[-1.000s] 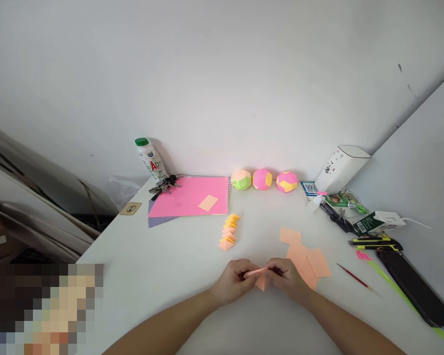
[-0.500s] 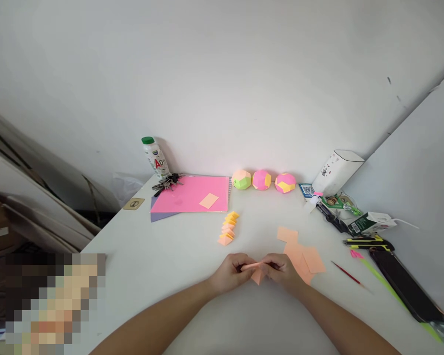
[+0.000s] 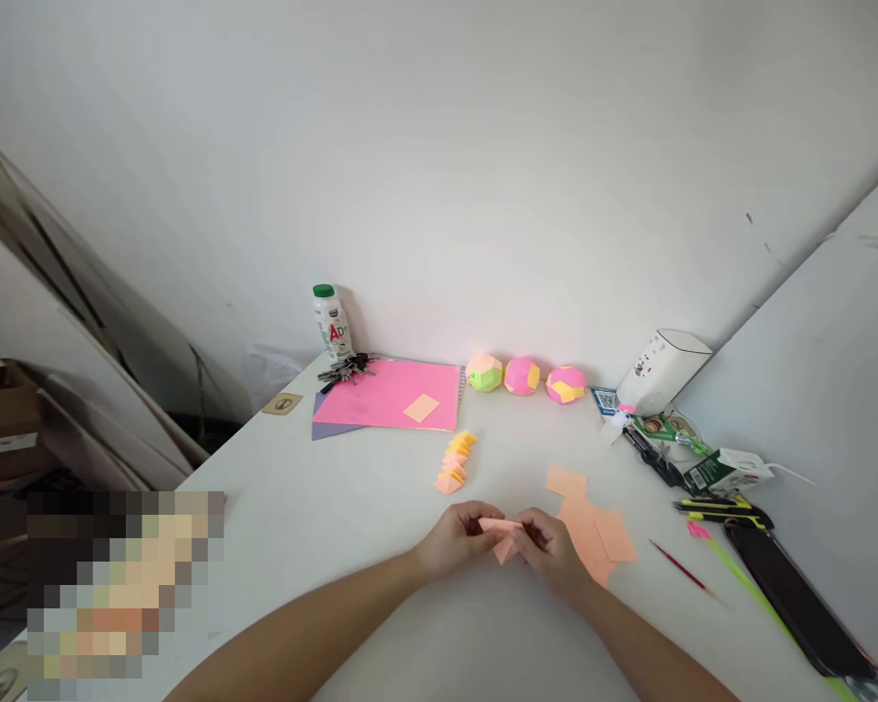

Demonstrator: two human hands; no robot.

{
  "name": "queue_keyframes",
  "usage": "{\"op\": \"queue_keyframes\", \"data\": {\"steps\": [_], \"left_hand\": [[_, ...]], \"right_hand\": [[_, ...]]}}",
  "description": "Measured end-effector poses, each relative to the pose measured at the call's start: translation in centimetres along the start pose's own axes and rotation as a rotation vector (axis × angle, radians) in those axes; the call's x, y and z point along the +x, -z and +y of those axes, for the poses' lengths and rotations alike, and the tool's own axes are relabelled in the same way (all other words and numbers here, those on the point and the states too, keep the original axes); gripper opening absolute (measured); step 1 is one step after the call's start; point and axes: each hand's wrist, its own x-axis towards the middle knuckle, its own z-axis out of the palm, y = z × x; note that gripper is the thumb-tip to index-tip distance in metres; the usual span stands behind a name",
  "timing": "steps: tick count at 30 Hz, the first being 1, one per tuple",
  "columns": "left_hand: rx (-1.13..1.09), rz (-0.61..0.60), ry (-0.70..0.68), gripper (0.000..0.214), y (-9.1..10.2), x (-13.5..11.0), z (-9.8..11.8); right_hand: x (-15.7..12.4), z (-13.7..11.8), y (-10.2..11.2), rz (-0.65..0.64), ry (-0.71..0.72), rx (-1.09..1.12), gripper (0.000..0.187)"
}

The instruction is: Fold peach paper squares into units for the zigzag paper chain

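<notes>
A small folded piece of peach paper (image 3: 506, 548) is pinched between my two hands, just above the white table. My left hand (image 3: 458, 541) grips its left end, fingers curled behind it. On the other end, my right hand (image 3: 551, 549) holds the paper between thumb and fingers. A pointed flap hangs down between them. Beyond my left hand lies a row of folded orange and peach paper pieces (image 3: 456, 462). Loose peach paper sheets (image 3: 583, 536) are spread to the right of my right hand, partly overlapping.
Three paper balls (image 3: 522, 376) line the wall beside a pink pad (image 3: 387, 390) with keys (image 3: 345, 370) and a bottle (image 3: 332, 324). On the right are a brush (image 3: 679, 565), a cutter (image 3: 724, 509), a black case (image 3: 790, 595) and a white box (image 3: 665, 370).
The folded paper has tilted, so more of its front face shows between my hands. Both hands keep hold of it. The camera view has shifted slightly.
</notes>
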Motion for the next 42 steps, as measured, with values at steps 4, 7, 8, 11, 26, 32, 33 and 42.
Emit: {"op": "queue_keyframes", "data": {"steps": [4, 7, 8, 11, 26, 32, 33, 42], "left_hand": [[-0.040, -0.028, 0.015, 0.031, -0.1, -0.1, 0.6], [-0.062, -0.042, 0.017, 0.031, -0.1, -0.1, 0.6], [-0.059, -0.041, 0.021, 0.031, -0.1, -0.1, 0.6], [-0.056, -0.010, 0.041, 0.034, -0.1, 0.1, 0.1], [-0.195, -0.013, 0.041, 0.035, 0.0, 0.3, 0.7], [-0.210, 0.068, 0.047, 0.034, 0.3, 0.6, -0.5], [-0.188, 0.086, 0.058, 0.035, 0.3, 0.6, -0.6], [-0.148, 0.094, 0.087, 0.034, 0.3, 0.6, -0.4]], "right_hand": [[-0.1, -0.2, -0.2, -0.032, -0.033, 0.029, 0.029], [-0.1, -0.3, -0.2, -0.025, -0.043, 0.046, 0.030], [-0.1, -0.3, -0.2, -0.019, -0.038, 0.040, 0.030], [-0.1, -0.1, -0.1, 0.000, -0.003, -0.003, 0.029], [1.5, -2.8, 0.6, -0.159, 0.025, -0.113, 0.028], [1.5, -0.3, 0.1, -0.096, -0.026, 0.053, 0.030], [1.5, -0.1, 0.1, -0.099, -0.035, 0.073, 0.030], [1.6, -0.8, 0.2, -0.117, -0.055, 0.065, 0.026]]}}
